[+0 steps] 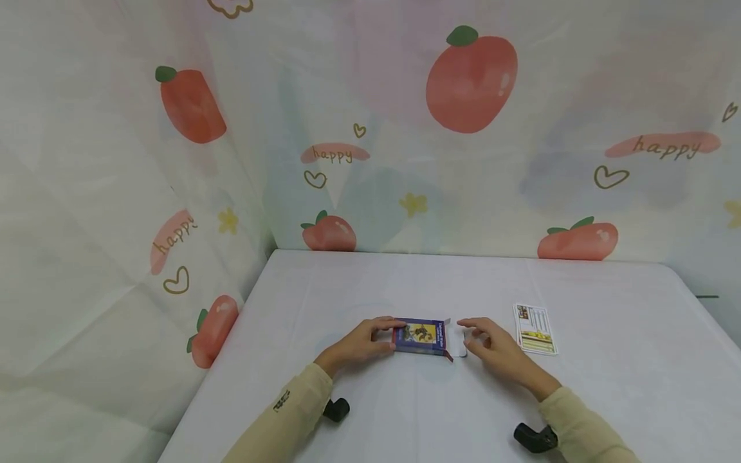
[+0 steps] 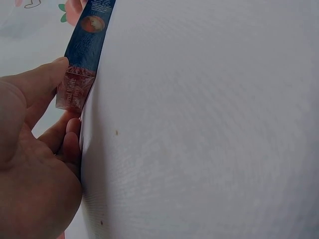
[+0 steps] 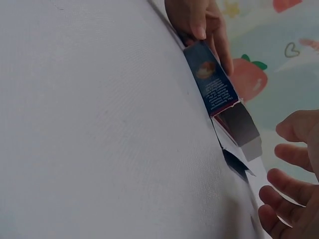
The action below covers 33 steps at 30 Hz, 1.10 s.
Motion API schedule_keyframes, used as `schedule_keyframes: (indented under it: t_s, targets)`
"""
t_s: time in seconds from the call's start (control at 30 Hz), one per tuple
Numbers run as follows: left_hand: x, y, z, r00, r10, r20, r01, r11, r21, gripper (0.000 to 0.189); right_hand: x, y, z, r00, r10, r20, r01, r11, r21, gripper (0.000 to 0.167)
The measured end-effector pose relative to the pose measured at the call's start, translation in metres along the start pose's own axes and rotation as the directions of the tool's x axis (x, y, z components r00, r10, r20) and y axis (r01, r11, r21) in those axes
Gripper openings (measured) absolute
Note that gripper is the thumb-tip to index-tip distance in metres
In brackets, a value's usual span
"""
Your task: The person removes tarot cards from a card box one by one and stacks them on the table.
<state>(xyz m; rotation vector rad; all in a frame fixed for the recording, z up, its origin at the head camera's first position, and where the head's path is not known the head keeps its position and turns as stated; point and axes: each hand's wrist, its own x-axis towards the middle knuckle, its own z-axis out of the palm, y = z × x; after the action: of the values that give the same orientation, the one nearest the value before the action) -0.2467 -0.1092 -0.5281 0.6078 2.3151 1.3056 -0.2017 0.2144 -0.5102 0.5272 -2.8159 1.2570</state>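
A small blue and purple card box (image 1: 418,336) with a yellow picture on its face lies on the white table. My left hand (image 1: 363,344) grips its left end, thumb on one side edge and fingers at the other; the box's reddish end (image 2: 75,92) shows in the left wrist view. At the opposite end the box stands open, with its end flaps (image 3: 242,127) folded outward. My right hand (image 1: 494,350) is beside that open end, fingers spread and loosely bent, holding nothing. The fingertips are close to the white flap (image 1: 456,339).
A stack of printed cards (image 1: 535,329) lies face up just right of my right hand. Black curved pieces (image 1: 535,438) show at both wrists. A fruit-patterned curtain (image 1: 405,161) hangs behind and to the left of the table (image 1: 393,411).
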Motion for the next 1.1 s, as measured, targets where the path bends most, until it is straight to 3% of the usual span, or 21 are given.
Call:
schedule_keyframes:
  t_s: [0.3,0.77,1.1]
  targets:
    - [0.001,0.001,-0.002,1.000,-0.005,0.002,0.005,1.000,-0.009,0.049,0.004,-0.008,0.006,0.997,-0.071,0.009,0.071,0.997,0.010,0.037]
    - [0.000,0.001,-0.002,1.000,0.007,0.005,-0.007,1.000,-0.017,0.049,0.011,-0.013,0.014,0.996,-0.091,0.023,0.090,0.995,0.030,0.035]
    - [-0.003,0.003,0.001,1.000,0.008,0.009,-0.007,0.999,-0.032,0.048,0.017,-0.008,0.022,0.999,-0.005,0.050,0.002,0.998,0.070,0.031]
